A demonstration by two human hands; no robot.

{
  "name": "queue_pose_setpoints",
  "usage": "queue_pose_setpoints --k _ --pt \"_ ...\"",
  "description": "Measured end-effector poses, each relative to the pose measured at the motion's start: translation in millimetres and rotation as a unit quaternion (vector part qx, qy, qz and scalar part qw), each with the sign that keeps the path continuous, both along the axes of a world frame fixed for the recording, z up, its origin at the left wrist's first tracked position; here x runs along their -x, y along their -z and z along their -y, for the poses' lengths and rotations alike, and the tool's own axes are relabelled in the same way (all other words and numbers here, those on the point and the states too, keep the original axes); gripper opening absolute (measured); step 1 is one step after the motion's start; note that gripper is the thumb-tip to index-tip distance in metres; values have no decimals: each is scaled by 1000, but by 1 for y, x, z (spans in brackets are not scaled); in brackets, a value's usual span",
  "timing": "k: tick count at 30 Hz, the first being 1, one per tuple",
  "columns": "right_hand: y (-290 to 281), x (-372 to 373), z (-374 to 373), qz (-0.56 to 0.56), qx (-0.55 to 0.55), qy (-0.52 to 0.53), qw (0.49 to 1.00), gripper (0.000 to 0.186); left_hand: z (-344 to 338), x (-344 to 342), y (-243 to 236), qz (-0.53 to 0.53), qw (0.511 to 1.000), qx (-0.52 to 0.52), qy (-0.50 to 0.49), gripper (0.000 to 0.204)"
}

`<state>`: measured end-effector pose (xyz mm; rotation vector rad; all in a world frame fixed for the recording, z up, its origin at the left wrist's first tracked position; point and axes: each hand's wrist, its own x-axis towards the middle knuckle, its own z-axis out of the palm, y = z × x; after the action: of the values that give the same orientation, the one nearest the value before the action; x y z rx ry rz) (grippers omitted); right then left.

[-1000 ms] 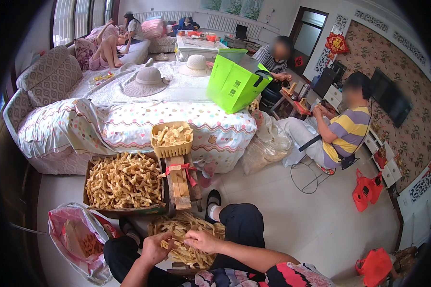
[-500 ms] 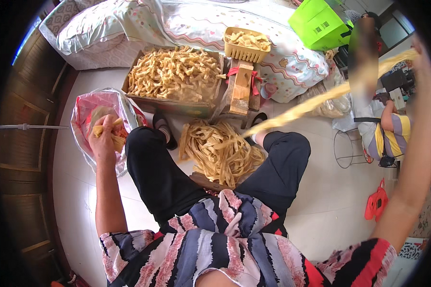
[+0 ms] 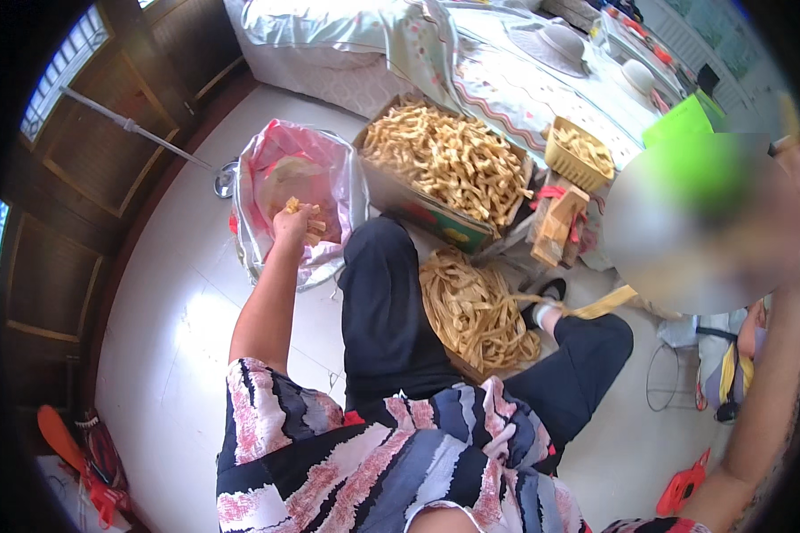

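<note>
My left hand (image 3: 292,226) is closed on a small bunch of pale yellow knotted strips (image 3: 315,233), over the mouth of a pink-lined white sack (image 3: 267,160). At the far right edge my right hand (image 3: 798,169) is raised, partly smeared, with a yellowish strip end above it. A long pale yellow strip (image 3: 606,304) runs rightward from the heap of loose flat strips (image 3: 471,311) between my knees; a blurred patch hides its middle. The heap lies at the foot of a small wooden stand (image 3: 556,233) tied with red cloth.
A cardboard box (image 3: 427,206) full of knotted strips stands ahead. Beside it is a yellow plastic basket (image 3: 571,173) of pieces. Beyond runs a bed or couch (image 3: 329,75) with a patterned cover. Another person (image 3: 729,355) is at the right, near a wire stool frame (image 3: 662,377).
My view has swung left, so the sack and box sit further right. My left hand still hovers over the sack; the long strip, taut before, now sags near the heap.
</note>
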<state>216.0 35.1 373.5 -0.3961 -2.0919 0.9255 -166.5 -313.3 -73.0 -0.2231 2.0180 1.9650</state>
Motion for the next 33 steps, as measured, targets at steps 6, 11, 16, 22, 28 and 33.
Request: queue_pose_setpoints --k 6,11,16,22,28,33 --pt "170 54 97 216 221 -268 913 8 23 23 -13 -116 938 316 84 30" --pt "251 59 88 291 111 -258 914 17 -53 -1 -63 -297 931 160 137 25" --pt "286 61 54 220 -97 -226 944 19 -169 -125 -158 -89 821 -5 564 29" --pt "291 62 3 136 -156 -229 951 22 -248 -189 -119 162 741 -46 650 20" --pt "310 59 -56 -49 33 -205 977 23 -281 -192 -148 -17 547 -227 806 25" --pt "333 41 -67 141 557 -187 797 10 -292 -180 -143 -325 624 -52 709 28"
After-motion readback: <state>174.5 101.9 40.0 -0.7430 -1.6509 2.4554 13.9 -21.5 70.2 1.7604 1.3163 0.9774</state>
